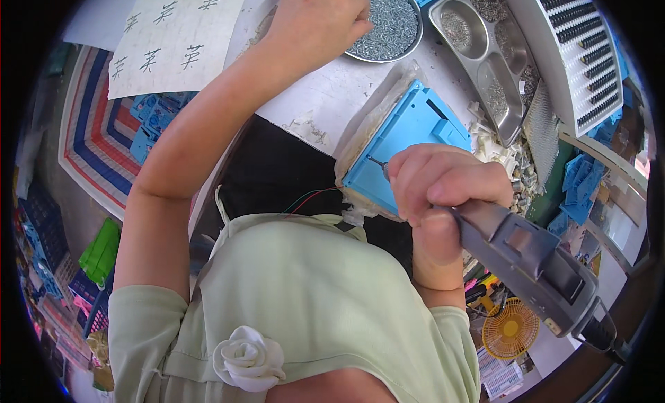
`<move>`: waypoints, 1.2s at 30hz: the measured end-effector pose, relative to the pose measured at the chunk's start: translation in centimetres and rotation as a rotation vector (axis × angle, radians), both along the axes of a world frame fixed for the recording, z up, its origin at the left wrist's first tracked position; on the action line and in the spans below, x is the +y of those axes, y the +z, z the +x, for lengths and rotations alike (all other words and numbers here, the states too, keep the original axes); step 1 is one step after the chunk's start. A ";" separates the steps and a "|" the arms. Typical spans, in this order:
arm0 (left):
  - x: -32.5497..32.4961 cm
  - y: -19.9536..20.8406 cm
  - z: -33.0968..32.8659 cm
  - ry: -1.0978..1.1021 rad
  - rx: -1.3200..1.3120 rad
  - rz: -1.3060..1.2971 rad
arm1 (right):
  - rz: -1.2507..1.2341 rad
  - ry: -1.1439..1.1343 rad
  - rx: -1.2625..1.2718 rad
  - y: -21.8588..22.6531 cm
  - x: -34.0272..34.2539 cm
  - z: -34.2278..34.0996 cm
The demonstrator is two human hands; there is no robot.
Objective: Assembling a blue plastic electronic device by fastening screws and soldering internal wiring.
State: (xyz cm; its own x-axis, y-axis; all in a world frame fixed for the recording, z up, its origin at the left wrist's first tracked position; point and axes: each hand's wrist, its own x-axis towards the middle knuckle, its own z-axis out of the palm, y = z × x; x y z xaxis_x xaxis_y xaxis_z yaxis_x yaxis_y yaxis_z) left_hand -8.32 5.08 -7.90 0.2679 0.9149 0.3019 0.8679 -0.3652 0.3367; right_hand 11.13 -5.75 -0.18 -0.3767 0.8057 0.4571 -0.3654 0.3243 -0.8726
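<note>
Right hand (443, 188): grips grey electric screwdriver (533, 264), bit on blue plastic case (409, 129).
Left hand (315, 19): beyond the case, fingers in round screw dish (395, 25).
Tabletop (325, 98): under the case.

bare tabletop (325, 102) free between round screw bowl (391, 22) and blue housing (409, 136), steel compartment tray (485, 57) crowding right

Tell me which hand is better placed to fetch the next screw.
Left. The left hand already rests at the round dish of screws, while the right hand grips the electric screwdriver against the blue plastic part.
</note>
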 end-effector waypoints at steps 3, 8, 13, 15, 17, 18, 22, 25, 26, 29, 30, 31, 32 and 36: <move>-0.4 0.3 -0.1 0.003 -0.014 -0.050 | 0.009 -0.057 -0.096 -0.1 -0.4 -0.6; -3.4 -0.4 -1.0 -0.242 -0.232 0.095 | 0.025 -0.103 -0.195 -0.4 -0.9 -1.4; -10.0 1.8 -0.4 -0.443 -0.402 -0.043 | 0.090 -0.041 -0.130 1.7 0.1 0.5; -11.2 2.0 -0.2 -0.480 -0.466 -0.109 | 0.101 0.006 -0.105 2.9 0.6 1.2; -12.4 1.7 0.2 -0.461 -0.523 -0.113 | 0.081 0.041 -0.063 3.2 0.6 1.4; -12.5 1.7 0.4 -0.458 -0.548 -0.105 | 0.079 0.047 -0.048 3.4 0.4 1.5; -12.3 1.6 1.0 -0.468 -0.552 -0.081 | 0.083 0.053 -0.046 3.2 0.0 1.3; -12.4 1.8 0.8 -0.489 -0.503 -0.071 | 0.051 0.022 -0.007 2.9 -0.4 0.8; -12.4 2.0 0.6 -0.504 -0.470 -0.066 | 0.035 0.018 0.006 2.9 -0.7 0.8; -12.3 3.0 0.0 -0.532 -0.438 -0.105 | -0.009 0.024 0.027 2.7 -1.5 0.7; -12.2 3.3 -0.2 -0.537 -0.439 -0.126 | -0.021 0.022 0.033 2.5 -1.9 0.8; -11.7 3.5 -0.7 -0.458 -0.456 -0.096 | -0.027 0.011 0.042 2.1 -2.5 0.6; -11.0 3.5 -1.5 -0.379 -0.472 -0.066 | -0.007 0.019 0.052 1.4 -2.6 0.4; -10.4 2.1 -3.6 -0.284 -0.603 -0.054 | 0.047 0.037 0.048 -0.3 -3.3 -0.3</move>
State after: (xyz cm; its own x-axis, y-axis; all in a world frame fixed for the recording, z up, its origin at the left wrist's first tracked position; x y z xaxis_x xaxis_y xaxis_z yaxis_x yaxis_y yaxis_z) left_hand -11.88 -5.29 -5.84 0.2993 0.8519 0.4297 0.3945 -0.5206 0.7572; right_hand 10.86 -9.05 -0.47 -0.3828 0.7690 0.5120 -0.4185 0.3497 -0.8382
